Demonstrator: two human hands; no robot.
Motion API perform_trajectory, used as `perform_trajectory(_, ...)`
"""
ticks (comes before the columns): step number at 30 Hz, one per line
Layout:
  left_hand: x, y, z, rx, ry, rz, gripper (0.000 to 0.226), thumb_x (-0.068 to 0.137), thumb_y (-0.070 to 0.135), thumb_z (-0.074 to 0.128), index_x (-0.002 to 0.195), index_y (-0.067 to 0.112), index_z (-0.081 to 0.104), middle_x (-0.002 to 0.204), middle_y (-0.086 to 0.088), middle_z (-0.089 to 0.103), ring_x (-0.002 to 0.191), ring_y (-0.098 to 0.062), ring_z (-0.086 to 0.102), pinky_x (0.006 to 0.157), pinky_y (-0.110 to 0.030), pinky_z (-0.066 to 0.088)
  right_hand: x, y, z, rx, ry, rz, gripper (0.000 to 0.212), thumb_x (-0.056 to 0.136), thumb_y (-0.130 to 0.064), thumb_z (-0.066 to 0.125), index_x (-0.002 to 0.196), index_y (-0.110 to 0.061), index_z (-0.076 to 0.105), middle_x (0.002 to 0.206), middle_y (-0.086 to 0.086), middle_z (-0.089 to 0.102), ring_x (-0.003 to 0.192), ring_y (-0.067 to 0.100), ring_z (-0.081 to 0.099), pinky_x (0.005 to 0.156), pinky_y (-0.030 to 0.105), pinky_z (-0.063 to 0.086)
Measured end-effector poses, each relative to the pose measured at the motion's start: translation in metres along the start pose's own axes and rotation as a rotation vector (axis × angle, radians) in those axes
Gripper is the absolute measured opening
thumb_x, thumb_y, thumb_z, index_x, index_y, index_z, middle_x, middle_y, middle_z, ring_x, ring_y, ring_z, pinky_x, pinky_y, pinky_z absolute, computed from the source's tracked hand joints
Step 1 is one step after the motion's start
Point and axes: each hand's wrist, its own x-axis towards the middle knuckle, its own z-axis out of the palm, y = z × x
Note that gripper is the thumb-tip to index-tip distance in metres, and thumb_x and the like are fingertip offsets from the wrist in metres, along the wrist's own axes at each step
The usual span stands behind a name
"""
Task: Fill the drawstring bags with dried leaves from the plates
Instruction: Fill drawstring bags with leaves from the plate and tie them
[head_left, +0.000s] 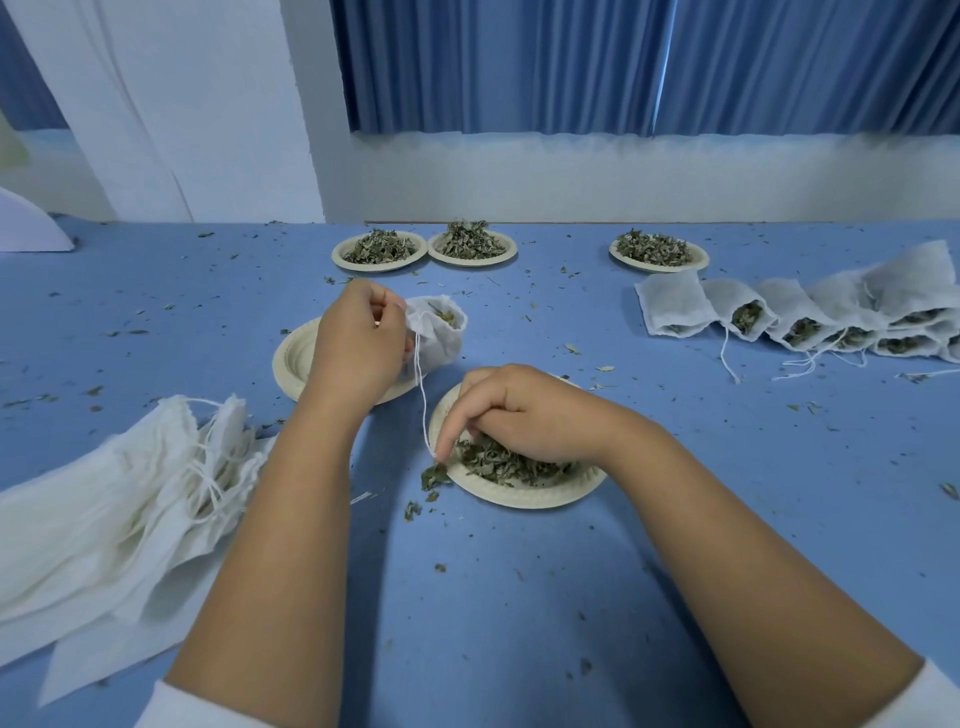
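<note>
1. Right grip (519, 410): the fingers are curled down into the dried leaves (498, 465) on the near plate (524, 500), closing on a pinch. How much it has taken is hidden under the hand.
2. Left grip (358, 343): narrow, pinching the rim of the drawstring bag (439, 340). It holds the bag off the desk (519, 597), beyond and left of the near plate, over an empty plate (291, 364).
3. Governing relation: the bag's mouth lies just beyond and left of the right grip. The bag hangs roughly upright with its mouth at the top, and some leaf shows inside. The right hand is the nearer to the leaves. In my judgement, it must rise and travel away-left to reach the mouth.
4. Hazard: the bag's string (422, 405) trails down to the near plate's left rim, beside the right fingertips, and could snag.
5. Stock:
   - Filled bags (779, 322) lie in a row right of and beyond the near plate.
   - Empty bags (130, 493) are piled to its left.
   - Three heaped plates (471, 248) stand far beyond it.
6. Markings: no brand, label or writing is legible.
</note>
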Motion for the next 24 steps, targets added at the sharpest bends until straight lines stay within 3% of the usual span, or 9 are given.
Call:
perform_trajectory(4,-0.001,0.000,0.002,0.012,-0.030,0.002,0.020,0.100,0.015,0.044,0.083,0.023,0.051,0.071,0.006,0.061,0.064,-0.008,0.063,0.069,-0.028,0.051,0.000,0.001,0.001,-0.043,-0.017,0.055,0.045,0.089,0.000,0.042,0.088,-0.027,0.078,0.079,-0.032,0.060,0.076,-0.007,0.056,0.069,0.009,0.041)
perform_trajectory(7,-0.001,0.000,0.002,0.012,-0.035,-0.001,0.021,0.100,0.015,0.044,0.082,0.024,0.051,0.071,0.006,0.061,0.063,-0.007,0.063,0.069,-0.028,0.051,0.002,0.003,0.005,-0.092,0.074,0.064,0.032,0.087,-0.012,0.052,0.088,-0.032,0.076,0.093,-0.011,0.066,0.079,0.015,0.061,0.077,0.038,0.053)
perform_trajectory(10,0.000,0.000,0.001,-0.014,-0.010,-0.014,0.020,0.100,0.015,0.045,0.083,0.023,0.051,0.071,0.006,0.061,0.061,-0.005,0.062,0.069,-0.027,0.052,0.003,0.003,0.010,-0.186,0.079,0.037,0.011,0.081,-0.032,0.070,0.091,-0.036,0.072,0.089,-0.006,0.061,0.077,0.007,0.056,0.079,0.039,0.052)
perform_trajectory(14,0.000,0.000,0.003,0.005,-0.031,-0.004,0.016,0.100,0.016,0.044,0.088,0.019,0.053,0.071,0.007,0.061,0.064,-0.007,0.063,0.069,-0.028,0.051,0.005,-0.001,0.020,-0.379,0.040,0.011,0.034,0.074,-0.052,0.076,0.104,-0.040,0.067,0.094,-0.012,0.054,0.088,0.004,0.050,0.079,0.033,0.048)
perform_trajectory(19,0.000,-0.002,0.006,0.030,-0.070,0.026,0.013,0.100,0.017,0.044,0.092,0.017,0.054,0.076,0.008,0.061,0.055,0.004,0.060,0.066,-0.025,0.051,0.008,-0.005,0.027,-0.512,0.056,-0.046,0.026,0.080,-0.046,0.072,0.103,-0.033,0.071,0.093,-0.009,0.052,0.091,0.009,0.046,0.073,0.029,0.040)
perform_trajectory(24,0.000,-0.003,0.006,0.017,-0.100,0.040,0.019,0.100,0.016,0.044,0.084,0.023,0.052,0.078,0.009,0.060,0.052,0.006,0.060,0.065,-0.024,0.051,0.007,-0.005,0.025,-0.394,0.044,-0.055,0.011,0.084,-0.033,0.073,0.092,-0.027,0.076,0.088,-0.010,0.053,0.083,0.006,0.049,0.077,0.031,0.046)
